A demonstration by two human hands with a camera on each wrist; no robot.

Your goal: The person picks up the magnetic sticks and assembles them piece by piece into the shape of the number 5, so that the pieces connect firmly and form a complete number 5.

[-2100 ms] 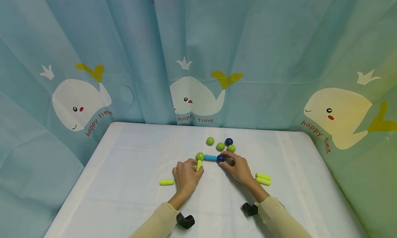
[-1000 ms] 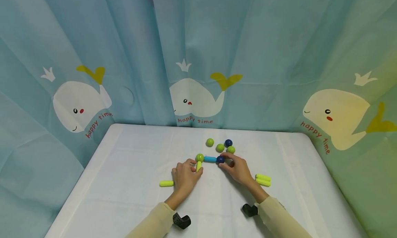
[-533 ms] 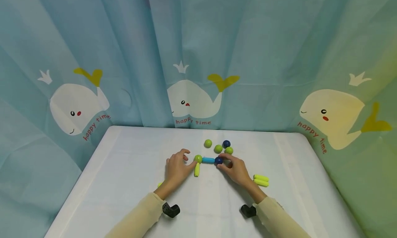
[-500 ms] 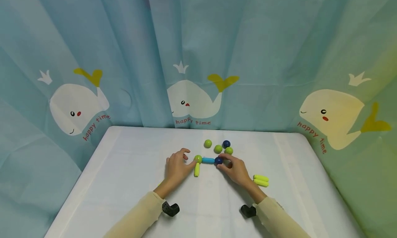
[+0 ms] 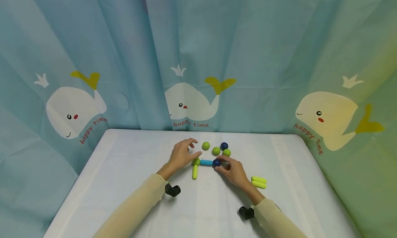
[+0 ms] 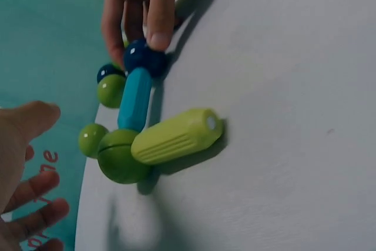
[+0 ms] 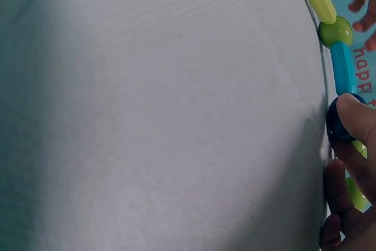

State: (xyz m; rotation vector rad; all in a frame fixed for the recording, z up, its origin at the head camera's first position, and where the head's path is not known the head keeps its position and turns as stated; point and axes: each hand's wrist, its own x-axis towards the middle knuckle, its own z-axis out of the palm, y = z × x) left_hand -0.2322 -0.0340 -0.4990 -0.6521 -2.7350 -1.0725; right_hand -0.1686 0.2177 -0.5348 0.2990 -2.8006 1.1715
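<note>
My right hand [image 5: 234,171] pinches a dark blue ball [image 6: 144,58] between thumb and fingers. That ball joins one end of a light blue rod [image 6: 135,99]. A green ball [image 6: 122,158] sits at the rod's other end, and a yellow-green rod [image 6: 176,137] runs from it toward the near side, forming an L on the table. Above and left of the green ball hovers my left hand [image 5: 183,154], fingers spread and holding nothing. In the left wrist view its thumb and fingers stand apart from the pieces.
Just behind the joined pieces lie loose green balls, one [image 5: 206,146] nearest the left hand, and a dark blue ball [image 5: 224,146]. Two yellow-green rods [image 5: 258,182] lie side by side right of the right hand. A whale-print curtain [image 5: 263,58] hangs behind the white table [image 5: 124,182].
My left hand has let go of the yellow-green rod and moved up, over the green ball toward the loose balls. The right hand stays on the dark blue ball.
</note>
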